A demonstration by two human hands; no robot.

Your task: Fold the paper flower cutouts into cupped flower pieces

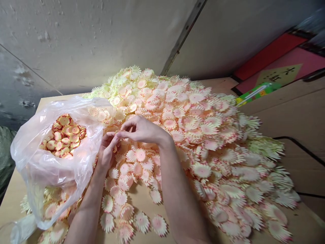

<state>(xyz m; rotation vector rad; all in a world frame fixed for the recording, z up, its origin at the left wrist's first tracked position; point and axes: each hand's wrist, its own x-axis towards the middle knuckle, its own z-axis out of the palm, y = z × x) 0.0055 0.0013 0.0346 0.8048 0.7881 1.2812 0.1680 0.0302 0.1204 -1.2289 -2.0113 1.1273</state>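
My left hand [108, 149] is closed beside the plastic bag, its thumb and fingers pinched together. Reaching in from the right, my right hand [141, 130] meets its fingertips in a pinch too. Between them is a petal disc [117, 133] with a scalloped, red-tipped edge, mostly hidden by the fingers. Under and around both hands lie many loose petal discs [140, 155], pale cream to pink with fringed edges. A clear plastic bag [27, 145] stands open at the left, with small cupped yellow flower pieces [65, 130] with red tips inside.
A large heap of petal discs [198, 128] covers much of the wooden table [146, 206] and rises against the grey wall [106, 44]. At the right are red boxes [271, 57], a green packet [259, 93] and a cardboard box [299, 118]. A clear cup-like object [15, 234] sits at lower left.
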